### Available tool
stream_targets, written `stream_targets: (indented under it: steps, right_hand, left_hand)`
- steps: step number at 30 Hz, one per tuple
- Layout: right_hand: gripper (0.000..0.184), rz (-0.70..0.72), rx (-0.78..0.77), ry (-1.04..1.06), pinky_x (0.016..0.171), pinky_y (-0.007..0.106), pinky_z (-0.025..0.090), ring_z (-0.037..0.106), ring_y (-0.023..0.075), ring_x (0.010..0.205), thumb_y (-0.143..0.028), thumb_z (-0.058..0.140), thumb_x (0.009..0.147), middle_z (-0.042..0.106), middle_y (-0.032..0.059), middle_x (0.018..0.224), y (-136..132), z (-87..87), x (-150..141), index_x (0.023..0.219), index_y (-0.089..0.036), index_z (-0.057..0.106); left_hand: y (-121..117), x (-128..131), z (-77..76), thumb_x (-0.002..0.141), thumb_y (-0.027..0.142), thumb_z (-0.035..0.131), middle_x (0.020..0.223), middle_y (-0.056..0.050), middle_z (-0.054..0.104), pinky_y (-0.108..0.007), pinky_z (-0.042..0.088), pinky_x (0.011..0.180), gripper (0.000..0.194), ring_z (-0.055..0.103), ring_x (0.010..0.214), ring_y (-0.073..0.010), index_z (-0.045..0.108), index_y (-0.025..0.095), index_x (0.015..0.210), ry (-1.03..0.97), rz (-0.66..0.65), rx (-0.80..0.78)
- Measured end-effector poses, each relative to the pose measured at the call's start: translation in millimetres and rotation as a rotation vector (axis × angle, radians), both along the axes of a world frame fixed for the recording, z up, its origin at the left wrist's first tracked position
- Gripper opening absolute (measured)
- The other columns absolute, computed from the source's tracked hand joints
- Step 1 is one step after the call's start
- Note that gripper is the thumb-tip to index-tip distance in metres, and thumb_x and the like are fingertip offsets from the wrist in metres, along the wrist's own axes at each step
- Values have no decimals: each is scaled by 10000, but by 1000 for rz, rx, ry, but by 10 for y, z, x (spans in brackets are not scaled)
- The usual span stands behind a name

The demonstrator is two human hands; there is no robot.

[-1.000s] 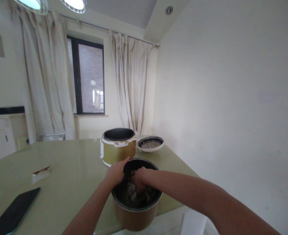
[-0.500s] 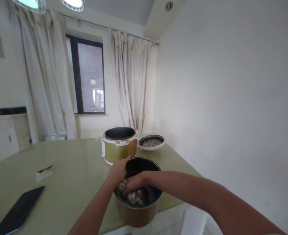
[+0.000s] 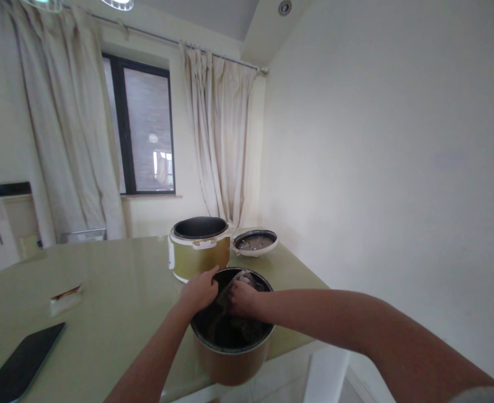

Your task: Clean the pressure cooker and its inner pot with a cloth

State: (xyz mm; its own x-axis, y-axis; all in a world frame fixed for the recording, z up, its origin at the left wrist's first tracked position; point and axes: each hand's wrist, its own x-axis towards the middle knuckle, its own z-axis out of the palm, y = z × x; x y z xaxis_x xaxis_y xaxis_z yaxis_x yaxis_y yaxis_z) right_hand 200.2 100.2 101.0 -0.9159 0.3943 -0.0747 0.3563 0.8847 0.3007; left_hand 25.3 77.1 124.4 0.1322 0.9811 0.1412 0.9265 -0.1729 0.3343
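Note:
A brown inner pot (image 3: 233, 364) with a dark inside stands at the near edge of the table. Its left rim is gripped by my left hand (image 3: 200, 290), thumb and fingers closed over the edge. My right hand (image 3: 243, 298) reaches down inside the pot, closed on a crumpled greyish-white cloth (image 3: 243, 276) that lies against the far inner wall. Part of the cloth is hidden by my fingers. Just behind the pot sits the gold-and-white cooker body (image 3: 200, 254), its top uncovered. Beside it rests a round lid (image 3: 255, 243), inner side up.
On the green tabletop (image 3: 125, 302) lie a dark flat tablet-like object (image 3: 24, 361) at the near left and a small white packet (image 3: 65, 300). A white wall (image 3: 376, 168) rises on the right. Behind the table hang pale curtains (image 3: 217, 129).
My right hand and the cloth have moved from the near left of the pot's inside to its far wall. My left hand stays on the rim. The view has shifted slightly.

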Motion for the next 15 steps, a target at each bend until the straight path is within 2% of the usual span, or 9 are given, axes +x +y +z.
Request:
stream_targets:
  steps: [3, 5, 7, 9, 11, 13, 15]
  right_hand:
    - [214, 221, 28, -100, 1052, 491, 503, 665, 295, 1219, -175, 615, 971, 790, 64, 1214, 84, 113, -103, 996, -275, 803]
    - [249, 346, 101, -119, 1133, 523, 450, 609, 290, 1325, -234, 560, 1041, 743, 38, 1349, 113, 182, -84, 1099, -308, 791]
    - [249, 318, 172, -130, 1129, 553, 461, 612, 302, 1329, -254, 553, 1057, 734, 55, 1363, 101, 218, 25, 1146, -288, 784]
    - [230, 124, 175, -143, 1064, 553, 517, 655, 316, 1274, -248, 604, 1028, 747, 91, 1322, 53, 214, 166, 1179, -250, 778]
    - [224, -127, 108, -185, 1003, 570, 552, 689, 349, 1225, -263, 674, 973, 761, 140, 1268, -5, 184, 257, 1161, -211, 784]
    - [162, -390, -87, -229, 990, 602, 553, 710, 388, 1189, -264, 759, 879, 788, 159, 1158, -47, 163, 257, 1019, -199, 809]
    - [80, -592, -369, -236, 948, 583, 580, 756, 394, 1061, -243, 848, 744, 805, 132, 939, -58, 181, 184, 783, -204, 791]
  left_hand:
    - [-38, 44, 55, 1066, 500, 302, 1388, -159, 730, -515, 484, 1093, 586, 670, 1310, -376, 652, 252, 1464, -67, -13, -3]
    - [-56, 46, 62, 1061, 591, 260, 1357, -137, 751, -531, 493, 1069, 620, 683, 1287, -385, 686, 302, 1406, -78, -21, -1]
    - [-53, 34, 43, 1063, 591, 254, 1332, -136, 762, -533, 505, 1050, 615, 697, 1259, -387, 706, 301, 1364, -71, -7, -2]
    - [-31, 21, 2, 1074, 500, 297, 1348, -165, 749, -518, 510, 1055, 570, 696, 1263, -382, 672, 246, 1420, -42, 29, 1]
    - [-1, 20, -44, 1040, 284, 390, 1402, -184, 715, -493, 502, 1082, 536, 675, 1301, -365, 570, 195, 1537, 11, 71, 2]
    - [22, 32, -81, 942, 89, 428, 1447, -174, 688, -477, 493, 1104, 676, 659, 1331, -346, 481, 195, 1608, 52, 88, -1]
    - [32, 53, -104, 891, 19, 424, 1455, -157, 686, -466, 494, 1111, 754, 659, 1332, -334, 469, 214, 1618, 50, 91, -1]
